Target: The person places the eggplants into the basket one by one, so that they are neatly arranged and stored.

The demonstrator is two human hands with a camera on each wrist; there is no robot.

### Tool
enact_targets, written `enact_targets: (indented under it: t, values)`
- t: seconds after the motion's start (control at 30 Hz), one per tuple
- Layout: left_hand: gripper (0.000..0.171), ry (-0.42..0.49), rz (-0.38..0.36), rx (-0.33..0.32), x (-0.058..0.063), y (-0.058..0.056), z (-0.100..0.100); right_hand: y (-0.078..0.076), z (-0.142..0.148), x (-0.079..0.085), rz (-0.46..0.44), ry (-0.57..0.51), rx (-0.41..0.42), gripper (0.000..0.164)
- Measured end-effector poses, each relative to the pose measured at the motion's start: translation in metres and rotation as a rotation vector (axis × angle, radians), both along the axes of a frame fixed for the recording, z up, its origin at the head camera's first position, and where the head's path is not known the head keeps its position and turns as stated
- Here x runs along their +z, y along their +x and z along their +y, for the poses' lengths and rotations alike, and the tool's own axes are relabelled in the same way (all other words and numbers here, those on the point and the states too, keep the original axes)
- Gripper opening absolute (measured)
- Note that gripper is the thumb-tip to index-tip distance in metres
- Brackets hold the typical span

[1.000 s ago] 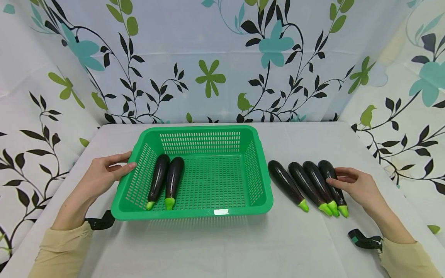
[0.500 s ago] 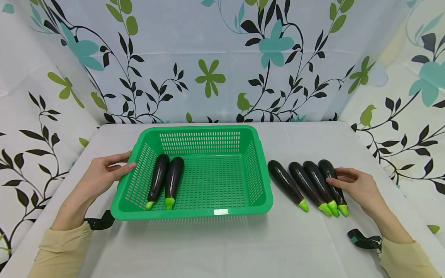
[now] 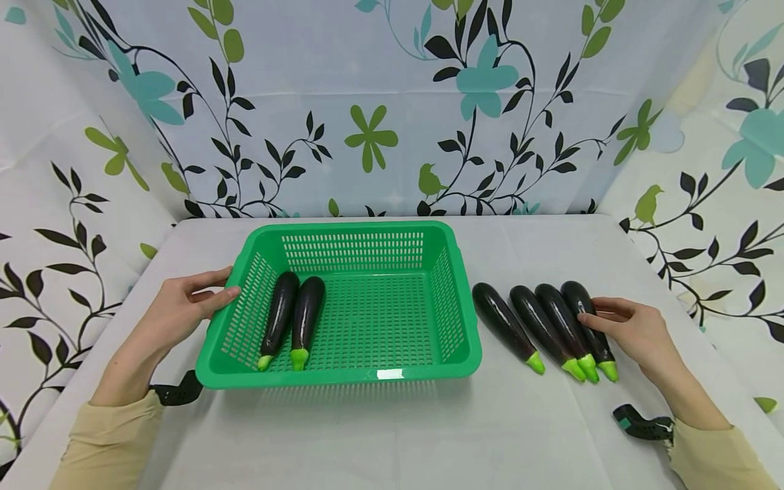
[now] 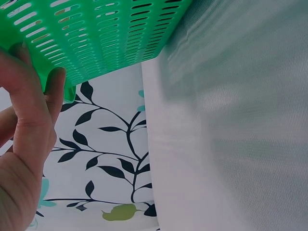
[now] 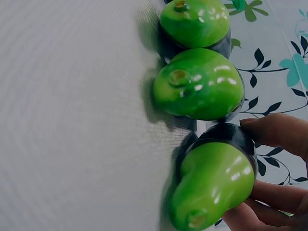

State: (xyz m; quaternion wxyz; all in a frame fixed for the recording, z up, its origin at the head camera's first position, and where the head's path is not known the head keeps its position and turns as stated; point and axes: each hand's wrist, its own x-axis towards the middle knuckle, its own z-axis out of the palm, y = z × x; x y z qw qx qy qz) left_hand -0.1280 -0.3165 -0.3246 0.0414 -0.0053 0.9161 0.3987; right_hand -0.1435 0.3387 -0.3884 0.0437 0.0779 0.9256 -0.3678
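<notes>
My left hand (image 3: 177, 309) pinches the left rim of a green slotted plastic basket (image 3: 337, 376) between thumb and fingers; in the left wrist view the fingers curl over the basket wall (image 4: 101, 43). Inside, on the left, lie two dark eggplants, one (image 3: 280, 316) beside the other (image 3: 308, 316), green ends toward me. On the table right of the basket lies a row of several more. My right hand (image 3: 637, 333) holds the rightmost eggplant (image 3: 596, 337), thumb on one side and fingers on the other. Its green end (image 5: 216, 178) fills the lower part of the right wrist view.
Left of the held eggplant, close together, lie another eggplant (image 3: 563, 323) and one more (image 3: 542, 327); a further one (image 3: 502, 320) sits nearer the basket. White cloth covers the table (image 3: 392, 442). A leaf-patterned curtain (image 3: 392, 102) rises behind and at both sides.
The green end of the rightmost eggplant has shifted slightly right, away from its neighbour, along with my right hand. My left hand and the basket have not moved.
</notes>
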Motion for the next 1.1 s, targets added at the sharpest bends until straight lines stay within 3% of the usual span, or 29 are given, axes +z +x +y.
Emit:
enact_targets:
  t: [1.1]
  values:
    - [0.070, 0.012, -0.004, -0.006, -0.0006, 0.0010, -0.0001, 0.0035, 0.0049, 0.0040, 0.050, -0.052, -0.046, 0.076]
